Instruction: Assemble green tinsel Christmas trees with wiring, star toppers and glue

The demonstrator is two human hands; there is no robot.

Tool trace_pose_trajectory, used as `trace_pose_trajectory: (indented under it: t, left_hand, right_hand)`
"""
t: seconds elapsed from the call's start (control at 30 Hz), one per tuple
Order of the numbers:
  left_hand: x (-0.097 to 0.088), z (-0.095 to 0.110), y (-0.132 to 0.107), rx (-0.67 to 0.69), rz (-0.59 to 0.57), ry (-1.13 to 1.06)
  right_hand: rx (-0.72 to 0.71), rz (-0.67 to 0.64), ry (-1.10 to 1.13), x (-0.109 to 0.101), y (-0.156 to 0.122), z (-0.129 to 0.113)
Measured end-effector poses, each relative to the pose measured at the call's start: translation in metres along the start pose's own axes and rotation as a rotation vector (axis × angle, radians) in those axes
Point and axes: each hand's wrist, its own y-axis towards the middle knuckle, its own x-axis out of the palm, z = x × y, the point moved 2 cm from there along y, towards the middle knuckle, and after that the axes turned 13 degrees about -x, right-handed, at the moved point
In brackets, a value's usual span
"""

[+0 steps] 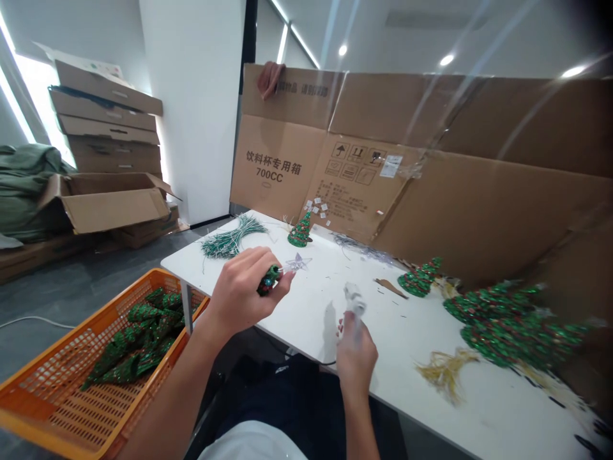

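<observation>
My left hand (244, 287) is closed around a small green tinsel Christmas tree (269, 281), mostly hidden in the fist. A clear star (297, 261) sticks out beyond my thumb and fingertips, at the tree's tip end. To the right, my right hand (357, 358) grips a white glue gun (354, 299), blurred by motion, its front pointing away from me over the white table (311, 319). The glue gun and the star are apart. Straight ahead, another small tree (300, 231) stands upright on the table.
Green wire ties (232, 237) lie at the table's left. Finished-looking trees (517, 322) and a golden bundle of strands (445, 374) lie at right. An orange crate (158, 390) with tree cones (138, 338) is on my left. Cardboard (282, 153) walls the back.
</observation>
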Motion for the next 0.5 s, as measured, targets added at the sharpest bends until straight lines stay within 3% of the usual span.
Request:
trace_pose_trajectory:
  t: [0.2,0.3,0.4,0.5]
  left_hand:
    - [0.015,-0.012,0.000,-0.131,-0.124,-0.143]
    - [0.024,-0.010,-0.001,-0.263,-0.162,-0.271]
    - [0.030,-0.002,-0.004,-0.322,-0.187,-0.377]
    - [0.035,0.007,-0.007,-0.314,-0.186,-0.412]
  right_hand:
    - [0.070,0.046,0.489,-0.005,-0.020,-0.037]
    - [0.214,0.093,0.857,0.001,-0.034,-0.060]
    - [0.186,0.040,0.919,0.012,-0.044,-0.073]
    - [0.207,0.037,0.848,0.023,-0.054,-0.069]
